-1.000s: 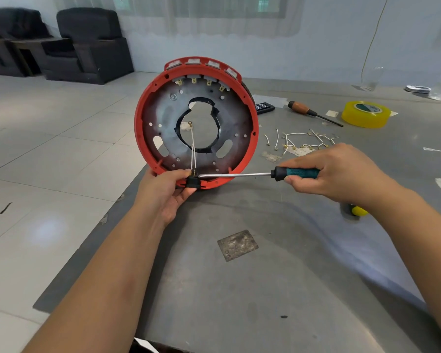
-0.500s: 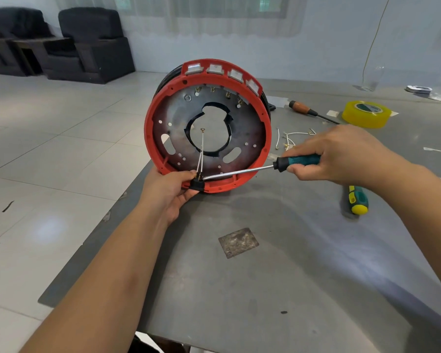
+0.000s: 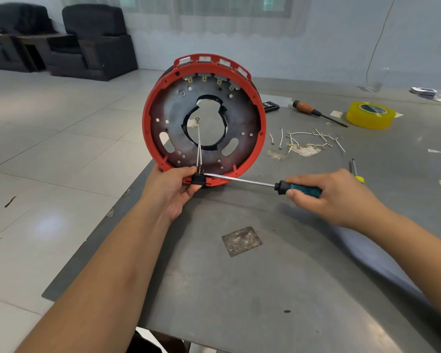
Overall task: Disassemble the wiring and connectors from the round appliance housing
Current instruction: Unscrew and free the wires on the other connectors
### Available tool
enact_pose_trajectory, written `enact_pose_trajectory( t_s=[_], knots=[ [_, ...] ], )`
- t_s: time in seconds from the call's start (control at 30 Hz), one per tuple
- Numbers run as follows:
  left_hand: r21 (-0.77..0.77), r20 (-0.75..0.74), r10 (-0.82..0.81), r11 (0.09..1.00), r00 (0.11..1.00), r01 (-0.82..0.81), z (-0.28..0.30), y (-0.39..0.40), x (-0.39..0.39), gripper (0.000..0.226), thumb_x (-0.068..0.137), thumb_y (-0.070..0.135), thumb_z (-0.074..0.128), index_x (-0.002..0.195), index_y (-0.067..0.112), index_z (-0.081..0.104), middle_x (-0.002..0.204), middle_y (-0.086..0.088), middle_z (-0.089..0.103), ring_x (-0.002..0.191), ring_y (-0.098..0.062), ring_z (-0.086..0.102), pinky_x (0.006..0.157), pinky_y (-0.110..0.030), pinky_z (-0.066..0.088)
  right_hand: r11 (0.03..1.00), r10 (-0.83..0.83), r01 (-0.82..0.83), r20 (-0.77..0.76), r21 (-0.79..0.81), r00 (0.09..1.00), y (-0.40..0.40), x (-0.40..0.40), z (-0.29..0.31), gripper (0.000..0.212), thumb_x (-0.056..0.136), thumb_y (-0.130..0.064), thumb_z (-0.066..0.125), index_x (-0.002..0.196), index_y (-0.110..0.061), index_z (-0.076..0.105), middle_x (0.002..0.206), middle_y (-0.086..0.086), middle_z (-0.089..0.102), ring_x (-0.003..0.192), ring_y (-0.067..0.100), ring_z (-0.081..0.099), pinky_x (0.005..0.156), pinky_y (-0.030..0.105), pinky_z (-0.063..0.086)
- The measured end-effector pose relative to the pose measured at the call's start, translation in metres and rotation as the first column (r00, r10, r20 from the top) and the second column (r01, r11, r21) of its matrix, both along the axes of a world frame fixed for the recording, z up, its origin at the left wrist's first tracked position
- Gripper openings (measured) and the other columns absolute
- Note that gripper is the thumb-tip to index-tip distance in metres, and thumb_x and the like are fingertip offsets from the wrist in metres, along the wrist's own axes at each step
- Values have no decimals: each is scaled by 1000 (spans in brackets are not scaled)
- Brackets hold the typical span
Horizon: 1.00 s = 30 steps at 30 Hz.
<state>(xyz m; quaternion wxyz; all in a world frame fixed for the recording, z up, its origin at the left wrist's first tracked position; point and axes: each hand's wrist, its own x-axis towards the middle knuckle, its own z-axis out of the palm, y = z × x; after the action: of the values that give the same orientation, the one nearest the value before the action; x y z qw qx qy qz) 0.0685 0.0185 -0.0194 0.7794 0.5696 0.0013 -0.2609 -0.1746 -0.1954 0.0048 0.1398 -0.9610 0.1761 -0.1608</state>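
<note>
I see the round red plastic housing (image 3: 204,121) upright at the grey table's (image 3: 265,289) near-left edge; my left hand (image 3: 175,189) pinches its black connector (image 3: 197,180), my right hand's (image 3: 334,197) fingers wrap the teal-handled screwdriver (image 3: 301,189), tip at that connector.

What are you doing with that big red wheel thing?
A person is taking apart a round red plastic housing that stands on edge on a grey metal table. The left hand steadies its bottom rim and pinches a small black connector with two thin white wires running up from it. The right hand grips a teal-handled screwdriver, its tip at the connector. A pile of short white wires already lies on the table behind.
</note>
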Motion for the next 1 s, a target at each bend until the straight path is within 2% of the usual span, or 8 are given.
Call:
enact_pose_trajectory(
  t_s=[0.07, 0.13, 0.27, 0.4, 0.63, 0.8, 0.9, 1.0],
  knots=[
    [-3, -8, 7, 1000, 1000, -7, 0, 0, 0, 38, 92, -8, 71, 124, 12, 65, 86, -8, 80, 69, -21, 79, 52, -27, 58, 999, -11, 11, -7, 46, 1000, 3, -1, -6, 43, 86, -64, 51, 122, -48, 69, 90, -14, 75, 70, 7, 65, 64, 33, 58],
    [-13, -35, 15, 1000, 999, -16, 0, -1, 0, 41, 92, -7, 71, 128, 11, 65, 91, -9, 80, 72, -22, 80, 55, -29, 60, 996, -23, 24, -4, 84, 1000, 5, -1, -10, 45, 86, -65, 50, 122, -47, 70, 95, -15, 75, 75, 7, 66, 70, 37, 59],
    [-38, -77, 8, 999, 997, -11, 0, 0, 1, 41, 93, -7, 71, 131, 7, 65, 80, -7, 81, 74, -23, 81, 54, -28, 60, 992, -31, 31, -4, 120, 1000, 7, -1, -15, 49, 85, -69, 48, 122, -47, 70, 93, -17, 75, 77, 2, 63, 64, 30, 57],
    [-61, -93, -7, 998, 996, 1, 0, 2, 1, 44, 92, -6, 72, 133, 5, 63, 78, -8, 80, 74, -24, 81, 56, -29, 61, 978, -4, 0, 18, 209, 1000, 14, -5, -20, 56, 82, -74, 46, 121, -43, 72, 87, -30, 70, 75, 1, 63, 58, 21, 50],
    [-52, -59, -17, 999, 998, 14, -1, 2, 1, 36, 89, -10, 73, 117, 11, 64, 79, -7, 80, 74, -23, 80, 58, -31, 62, 997, -28, 30, 26, -68, 999, 4, -5, 15, 37, 83, -60, 56, 115, -51, 71, 79, -13, 75, 65, 13, 61, 58, 32, 53],
    [-41, -38, -21, 999, 999, 20, -2, -1, 1, 36, 89, -11, 73, 113, 13, 63, 78, -7, 80, 71, -23, 80, 56, -31, 62, 954, 64, -47, 46, -295, 997, -3, 3, 39, 34, 85, -50, 61, 115, -41, 75, 88, -5, 78, 67, 25, 61, 55, 34, 51],
    [-35, -51, -18, 999, 999, 16, -1, 0, 2, 38, 90, -9, 73, 122, 10, 65, 80, -7, 80, 72, -23, 80, 54, -29, 61, 965, 77, -67, 26, -254, 997, -6, 7, 38, 36, 86, -54, 58, 117, -44, 74, 91, -5, 78, 74, 26, 65, 59, 37, 54],
    [-34, -68, -28, 999, 997, 26, 1, 2, 2, 41, 91, -6, 73, 129, 8, 66, 79, -6, 80, 70, -22, 80, 51, -26, 58, 996, 33, -30, 34, -86, 999, -6, 8, 24, 38, 84, -60, 57, 117, -49, 71, 87, -12, 77, 67, 9, 61, 58, 30, 51]
  ],
)
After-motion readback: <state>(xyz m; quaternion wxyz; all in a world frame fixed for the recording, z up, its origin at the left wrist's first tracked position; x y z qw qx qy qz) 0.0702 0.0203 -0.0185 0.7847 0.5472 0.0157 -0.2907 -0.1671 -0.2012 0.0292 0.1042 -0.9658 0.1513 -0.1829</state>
